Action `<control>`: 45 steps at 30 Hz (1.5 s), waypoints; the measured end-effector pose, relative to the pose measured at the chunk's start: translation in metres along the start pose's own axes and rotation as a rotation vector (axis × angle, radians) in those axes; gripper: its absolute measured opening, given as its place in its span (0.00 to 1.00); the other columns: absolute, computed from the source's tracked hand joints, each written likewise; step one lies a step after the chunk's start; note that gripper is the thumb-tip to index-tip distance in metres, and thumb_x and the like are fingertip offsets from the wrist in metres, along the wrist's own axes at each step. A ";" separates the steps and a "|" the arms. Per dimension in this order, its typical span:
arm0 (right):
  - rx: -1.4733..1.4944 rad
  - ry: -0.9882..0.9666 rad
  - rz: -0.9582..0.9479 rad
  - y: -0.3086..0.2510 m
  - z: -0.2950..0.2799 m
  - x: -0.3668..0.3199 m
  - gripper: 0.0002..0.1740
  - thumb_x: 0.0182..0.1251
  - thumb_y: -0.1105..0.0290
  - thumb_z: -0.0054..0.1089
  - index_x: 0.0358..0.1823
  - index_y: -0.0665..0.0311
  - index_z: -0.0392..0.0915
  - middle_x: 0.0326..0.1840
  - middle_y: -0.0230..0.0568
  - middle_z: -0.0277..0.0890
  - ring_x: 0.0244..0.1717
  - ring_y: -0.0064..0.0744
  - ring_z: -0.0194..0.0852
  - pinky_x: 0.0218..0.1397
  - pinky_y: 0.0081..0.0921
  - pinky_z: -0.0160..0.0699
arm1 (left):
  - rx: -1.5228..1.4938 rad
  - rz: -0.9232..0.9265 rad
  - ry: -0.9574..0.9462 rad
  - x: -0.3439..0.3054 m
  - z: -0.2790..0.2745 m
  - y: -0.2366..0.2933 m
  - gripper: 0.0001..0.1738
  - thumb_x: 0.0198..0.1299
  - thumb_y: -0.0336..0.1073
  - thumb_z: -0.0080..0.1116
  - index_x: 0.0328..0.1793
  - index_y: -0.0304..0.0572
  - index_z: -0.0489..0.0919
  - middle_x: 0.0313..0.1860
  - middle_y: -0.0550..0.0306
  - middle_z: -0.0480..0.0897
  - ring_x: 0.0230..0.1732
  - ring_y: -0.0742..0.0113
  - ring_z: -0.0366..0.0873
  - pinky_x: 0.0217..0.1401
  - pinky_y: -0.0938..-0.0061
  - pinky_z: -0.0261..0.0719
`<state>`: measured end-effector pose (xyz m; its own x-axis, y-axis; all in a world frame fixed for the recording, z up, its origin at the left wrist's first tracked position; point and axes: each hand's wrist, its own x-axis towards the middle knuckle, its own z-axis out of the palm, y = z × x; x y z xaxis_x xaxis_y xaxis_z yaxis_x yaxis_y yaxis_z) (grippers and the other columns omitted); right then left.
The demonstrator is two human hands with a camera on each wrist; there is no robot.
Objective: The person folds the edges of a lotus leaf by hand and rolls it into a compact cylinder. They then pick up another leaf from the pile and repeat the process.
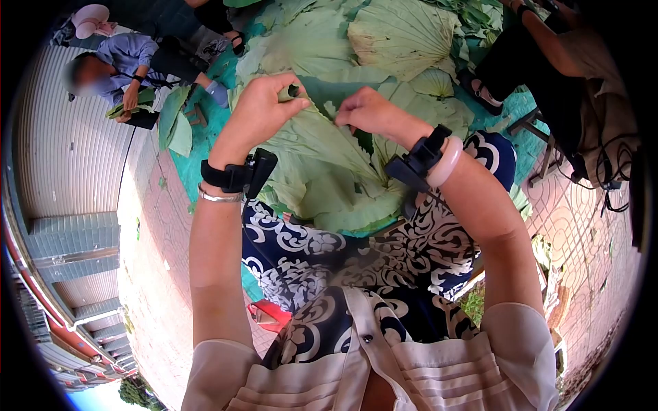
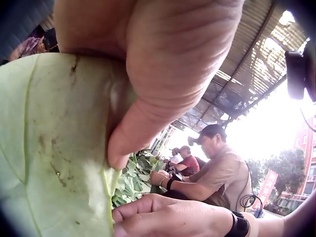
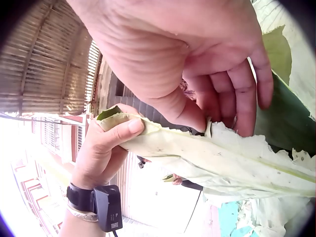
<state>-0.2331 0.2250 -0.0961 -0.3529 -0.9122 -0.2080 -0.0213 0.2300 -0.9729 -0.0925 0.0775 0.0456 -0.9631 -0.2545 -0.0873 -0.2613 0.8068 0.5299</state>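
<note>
A large pale-green lotus leaf (image 1: 322, 140) hangs folded between my hands, over a pile of leaves at my lap. My left hand (image 1: 259, 113) pinches its upper left end, thumb on one face. In the left wrist view the leaf's veined face (image 2: 59, 143) shows a few brown marks. The right wrist view shows a ragged torn edge (image 3: 237, 136) running along the fold. At that edge my right hand (image 1: 375, 113) pinches the leaf between thumb and curled fingers. Part of its fingertips is hidden behind the leaf.
More lotus leaves (image 1: 404, 34) lie heaped on a teal sheet (image 1: 185, 161) ahead. A seated person (image 1: 127, 65) holds leaves at the left; another person (image 2: 222, 163) sits at the right. A red item (image 1: 271, 315) lies low by my left leg.
</note>
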 end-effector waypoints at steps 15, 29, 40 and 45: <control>-0.174 -0.121 -0.055 -0.004 -0.005 -0.005 0.13 0.62 0.63 0.67 0.37 0.68 0.88 0.25 0.41 0.84 0.26 0.30 0.80 0.34 0.32 0.79 | -0.012 0.000 0.018 -0.004 -0.001 -0.004 0.10 0.61 0.32 0.69 0.43 0.35 0.81 0.29 0.62 0.80 0.31 0.78 0.71 0.36 0.77 0.72; -0.194 -0.072 0.032 -0.002 -0.003 -0.002 0.16 0.63 0.63 0.68 0.38 0.71 0.88 0.27 0.45 0.86 0.28 0.36 0.83 0.37 0.34 0.81 | -0.052 -0.016 0.020 -0.004 0.003 0.001 0.09 0.62 0.31 0.69 0.43 0.35 0.80 0.28 0.65 0.76 0.30 0.81 0.67 0.32 0.78 0.68; -0.186 -0.099 0.021 0.000 -0.002 0.000 0.15 0.64 0.63 0.67 0.39 0.71 0.88 0.29 0.44 0.87 0.30 0.35 0.86 0.40 0.33 0.82 | -0.026 0.020 0.039 -0.005 -0.001 -0.002 0.10 0.62 0.32 0.69 0.43 0.35 0.80 0.28 0.62 0.78 0.30 0.79 0.69 0.34 0.77 0.71; -0.053 -0.108 0.045 -0.010 -0.007 -0.007 0.12 0.61 0.66 0.67 0.36 0.71 0.88 0.28 0.38 0.85 0.29 0.27 0.83 0.39 0.26 0.80 | -0.030 0.039 0.064 -0.006 -0.002 -0.007 0.11 0.61 0.33 0.69 0.43 0.34 0.80 0.28 0.61 0.79 0.32 0.77 0.71 0.37 0.75 0.73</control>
<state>-0.2367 0.2314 -0.0838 -0.2517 -0.9311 -0.2640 -0.0584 0.2869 -0.9562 -0.0848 0.0728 0.0439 -0.9660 -0.2581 -0.0124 -0.2211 0.8008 0.5566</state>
